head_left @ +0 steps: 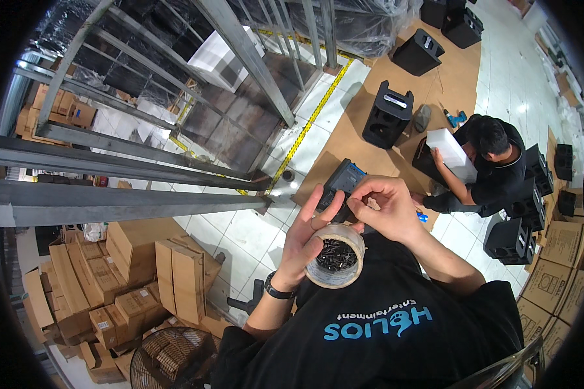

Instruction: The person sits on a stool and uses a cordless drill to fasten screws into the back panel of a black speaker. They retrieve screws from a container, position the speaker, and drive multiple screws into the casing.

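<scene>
Clasping a round, pale tub [334,279], the wearer's left hand [300,245] has its thumb over the near-left rim and two fingers raised beyond it. The tub is held in front of the chest, tilted to show a heap of small dark screws [336,255]. Just beyond its rim, the right hand [390,204] has thumb and fingertips drawn together, close beside the raised left fingers; whether anything sits in that pinch, or the hands touch, I cannot tell. A dark watch [279,287] circles the left wrist, above a black T-shirt [279,350] with blue and white print.

Past the hands, a dark box with blue trim [339,178] stands by the near end of a brown cardboard sheet [459,71]. Farther along, a co-worker in black [499,162] holds a white block [451,154] at the sheet's right edge. A blue drill [456,118] lies near that edge; a black speaker cabinet [377,126] stands nearer the left edge, with more cabinets toward the far end.
</scene>
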Tool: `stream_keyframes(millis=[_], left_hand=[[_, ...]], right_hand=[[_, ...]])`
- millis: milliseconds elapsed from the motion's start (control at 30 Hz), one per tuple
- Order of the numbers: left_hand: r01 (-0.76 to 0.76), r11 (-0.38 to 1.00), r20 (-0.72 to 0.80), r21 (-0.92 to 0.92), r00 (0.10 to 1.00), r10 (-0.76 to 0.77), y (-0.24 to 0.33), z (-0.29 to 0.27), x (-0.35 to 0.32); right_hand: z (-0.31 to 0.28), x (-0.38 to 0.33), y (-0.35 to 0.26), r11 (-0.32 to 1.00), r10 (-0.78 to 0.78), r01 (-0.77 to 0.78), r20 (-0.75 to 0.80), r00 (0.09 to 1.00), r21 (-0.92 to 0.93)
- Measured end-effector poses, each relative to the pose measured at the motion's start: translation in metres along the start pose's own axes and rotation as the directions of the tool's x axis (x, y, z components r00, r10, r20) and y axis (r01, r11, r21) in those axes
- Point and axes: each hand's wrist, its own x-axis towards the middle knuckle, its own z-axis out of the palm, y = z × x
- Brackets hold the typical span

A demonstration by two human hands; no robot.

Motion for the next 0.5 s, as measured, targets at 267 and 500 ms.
stream_keyframes(millis=[267,500], left_hand=[[-0.02,0.999,0.042,0.049,0.999,0.018,-0.0032,-0.0042,-0.0005],[-0.019,0.982,0.038,0.186,0.999,0.012,0.0009,-0.0033,-0.0032]], right_hand=[[0.006,-0.0021,-0.0034,0.997,-0.01,0.008,-0.034,0.999,-0.071],[0.0095,-0.0008,-0.0026,0.983,-0.038,0.026,-0.063,0.997,-0.179]])
